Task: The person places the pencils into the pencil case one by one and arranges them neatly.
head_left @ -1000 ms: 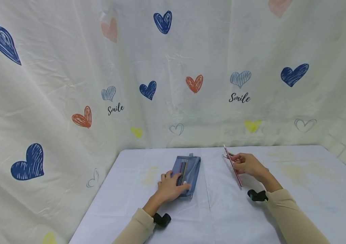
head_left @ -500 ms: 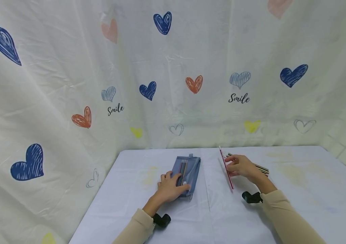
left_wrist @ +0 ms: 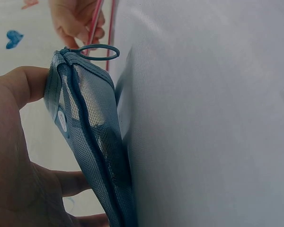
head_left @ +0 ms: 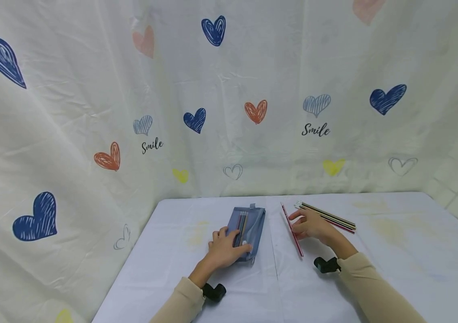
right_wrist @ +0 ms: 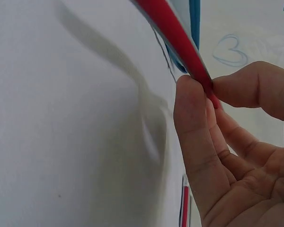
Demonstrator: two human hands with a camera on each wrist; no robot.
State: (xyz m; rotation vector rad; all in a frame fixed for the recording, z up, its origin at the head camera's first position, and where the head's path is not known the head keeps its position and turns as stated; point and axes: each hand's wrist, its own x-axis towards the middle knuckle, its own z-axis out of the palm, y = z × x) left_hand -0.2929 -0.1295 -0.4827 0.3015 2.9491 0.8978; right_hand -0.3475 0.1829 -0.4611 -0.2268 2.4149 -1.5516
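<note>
In the head view my left hand (head_left: 224, 249) rests with spread fingers on a blue mesh pencil case (head_left: 256, 231). Several pencils (head_left: 243, 220) show at the top of the case. The left wrist view has the zipped side of the case (left_wrist: 92, 109), with a loop pull (left_wrist: 116, 51) at its end. To the right, my right hand (head_left: 311, 224) pinches a red pencil (head_left: 286, 216) between thumb and fingertips. The right wrist view shows the pencil's red and silver barrel (right_wrist: 175, 40) close up, slanting above the white table.
Behind my right hand a bundle of striped pencils (head_left: 338, 219) lies on the white tablecloth (head_left: 406, 269), one red pencil among them. A curtain printed with hearts (head_left: 273, 67) hangs just beyond the table's far edge. Each wrist carries a small black camera (head_left: 214, 292).
My right hand has moved left and a little nearer with the red pencil, away from the bundle, which now shows more fully. My left hand and the pencil case stay in place.
</note>
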